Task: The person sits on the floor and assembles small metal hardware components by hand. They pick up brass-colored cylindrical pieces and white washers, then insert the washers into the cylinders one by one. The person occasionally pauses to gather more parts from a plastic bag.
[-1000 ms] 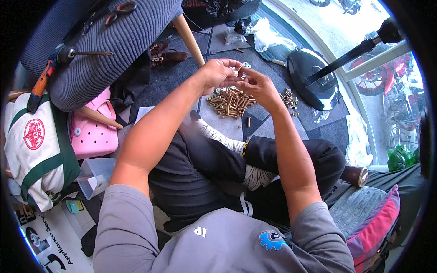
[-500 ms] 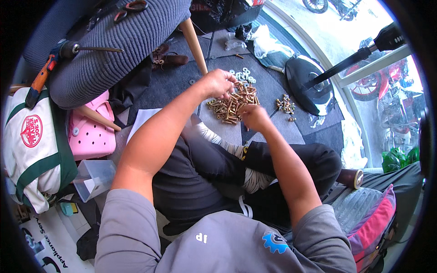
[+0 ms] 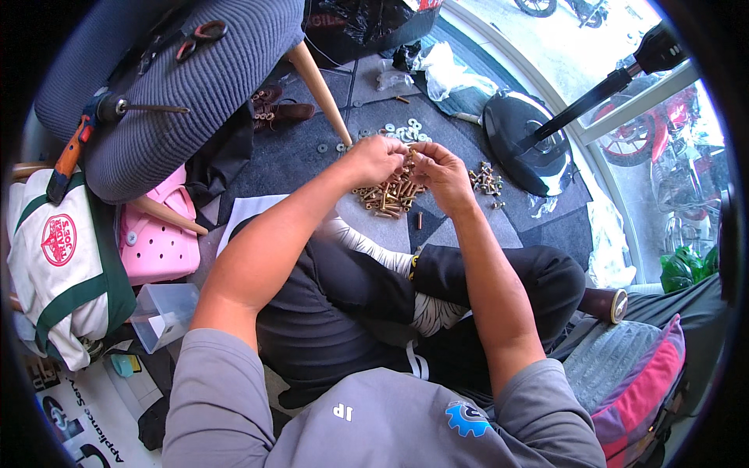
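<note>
A: How is the main lot described?

B: Pile of bolts (image 3: 386, 199): slender shanks, brass-gold to coppery, glossy, loosely heaped at mixed angles on the grey carpet (image 3: 499, 224). Its upper part is partly covered from view by the hands.

A: Which related lots are recorded?

B: Just beyond the pile, washers (image 3: 399, 131): pale silver, flat, round, pierced at the centre, some overlapped. To the right of the pile, a cluster of small fasteners (image 3: 486, 181): gold and silvery tones mixed, too small to be told more closely. On the pile's near side, a single bolt (image 3: 420, 221): coppery, laid apart.

A: And the piece being handled?

B: Over the pile, a small brass-coloured piece (image 3: 412, 154) is pinched between thumb and fingers of the right hand (image 3: 443, 175); its full shape is hidden. Just beside it, the left hand (image 3: 376, 160) is held with fingers curled; whether anything is gripped there cannot be told.
</note>
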The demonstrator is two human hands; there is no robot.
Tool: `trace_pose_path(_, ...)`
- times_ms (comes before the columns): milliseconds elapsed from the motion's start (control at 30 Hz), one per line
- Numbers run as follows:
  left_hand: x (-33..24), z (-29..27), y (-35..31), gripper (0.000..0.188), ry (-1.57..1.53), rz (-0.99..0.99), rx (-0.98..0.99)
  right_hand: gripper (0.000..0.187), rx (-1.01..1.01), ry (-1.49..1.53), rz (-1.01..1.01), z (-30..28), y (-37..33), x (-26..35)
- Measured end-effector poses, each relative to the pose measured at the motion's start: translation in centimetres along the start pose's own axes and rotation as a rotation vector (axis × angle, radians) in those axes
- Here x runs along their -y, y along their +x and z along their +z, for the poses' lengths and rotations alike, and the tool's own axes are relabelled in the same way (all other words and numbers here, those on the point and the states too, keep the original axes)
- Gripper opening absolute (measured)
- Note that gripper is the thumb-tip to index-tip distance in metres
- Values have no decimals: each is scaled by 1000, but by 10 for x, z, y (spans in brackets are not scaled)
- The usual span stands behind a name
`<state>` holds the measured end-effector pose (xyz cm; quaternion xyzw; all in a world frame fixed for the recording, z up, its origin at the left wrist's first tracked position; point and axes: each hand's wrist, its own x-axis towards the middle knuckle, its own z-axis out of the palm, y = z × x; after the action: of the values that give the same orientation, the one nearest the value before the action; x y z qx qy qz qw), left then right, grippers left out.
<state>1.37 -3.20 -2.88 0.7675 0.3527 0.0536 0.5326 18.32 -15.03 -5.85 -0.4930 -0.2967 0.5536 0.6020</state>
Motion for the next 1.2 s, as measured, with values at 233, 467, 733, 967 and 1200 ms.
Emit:
trace_pose_path(233, -9, -2, -5, 28, 267, 177, -165, 19, -136, -223, -186, 10, 2, -3)
trace_pose_path(467, -16, -5, -7, 27, -361, 22, 47, 22, -111, -147, -282, 15, -3, 6)
trace_pose_path(733, -17, 0, -12, 19, 168, 432, -259, 22, -203, -527, -378, 15, -6, 17)
trace_pose_path(967, -26, -12, -24, 17, 517, 617, -306, 30, -183, -743, -260, 17, -12, 20)
trace_pose_path(1200, -27, -12, -26, 19, 503, 595, -252, 49, -238, -925, -132, 14, -9, 24)
